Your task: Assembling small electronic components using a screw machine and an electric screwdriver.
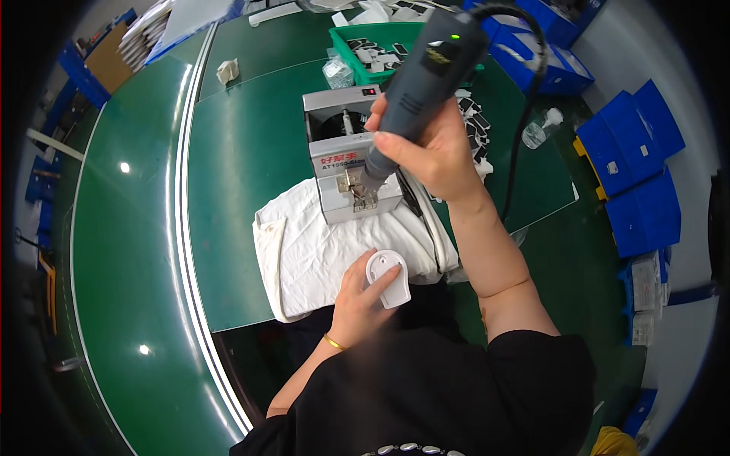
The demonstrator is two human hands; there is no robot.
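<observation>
My right hand (441, 156) is wrapped around a dark grey electric screwdriver (435, 72), which tilts down to the left. Its lower end is at the metal front outlet of a grey box-shaped screw feeder (310, 121); whether a screw is on the bit cannot be made out. Closer to my body, my left hand (354, 310) grips a small white plastic part (395, 293), rounded at one end, with the thumb lying in its hollow. Beneath the feeder's front and beside this hand spreads a white cloth (323, 254).
Behind the feeder sits a green basket (340, 47) of small black and white parts, with a clear plastic bag (338, 74) beside it. More parts (477, 125) lie right of the feeder. The screwdriver's black cable (525, 99) hangs on the right, near a clear bottle (536, 135) and blue bins (623, 125).
</observation>
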